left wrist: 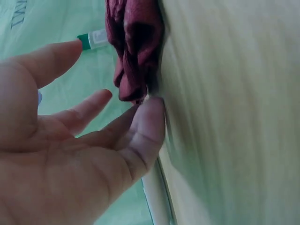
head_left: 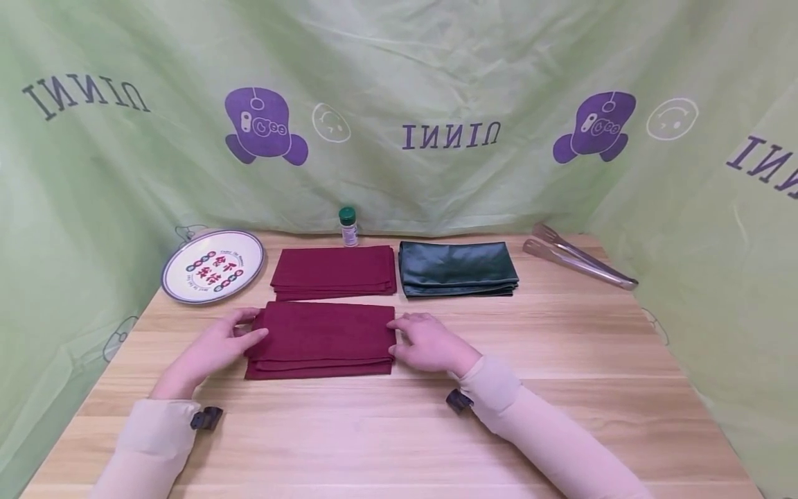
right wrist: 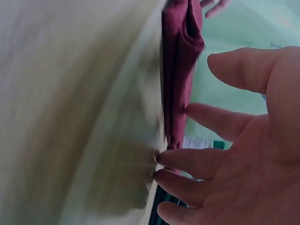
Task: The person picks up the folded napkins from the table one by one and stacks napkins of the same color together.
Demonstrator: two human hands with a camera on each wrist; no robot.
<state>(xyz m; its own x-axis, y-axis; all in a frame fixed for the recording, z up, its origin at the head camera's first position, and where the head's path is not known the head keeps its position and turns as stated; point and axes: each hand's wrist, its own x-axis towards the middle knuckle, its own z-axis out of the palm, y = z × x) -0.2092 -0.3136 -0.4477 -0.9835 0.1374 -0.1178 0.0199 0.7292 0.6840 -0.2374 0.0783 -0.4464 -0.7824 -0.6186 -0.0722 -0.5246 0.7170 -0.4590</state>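
Observation:
A folded maroon cloth (head_left: 327, 333) lies flat in layers on the table between my two hands. My left hand (head_left: 215, 350) is at its left edge, the thumb and fingers spread apart. In the left wrist view, fingertips of that hand reach the lower corner of the cloth (left wrist: 136, 42) at the tabletop. At the right edge is my right hand (head_left: 430, 343), its fingers fairly straight. The right wrist view shows a fingertip touching the side of the cloth (right wrist: 180, 70), with other fingers low by the table.
Just behind lies a second folded maroon cloth (head_left: 330, 270), with a shiny dark green folded cloth (head_left: 458, 267) to its right. A green-capped bottle (head_left: 349, 229) stands at the back. A plate (head_left: 181, 267) is back left; metal tongs (head_left: 580, 260) lie back right. Green curtains surround the table.

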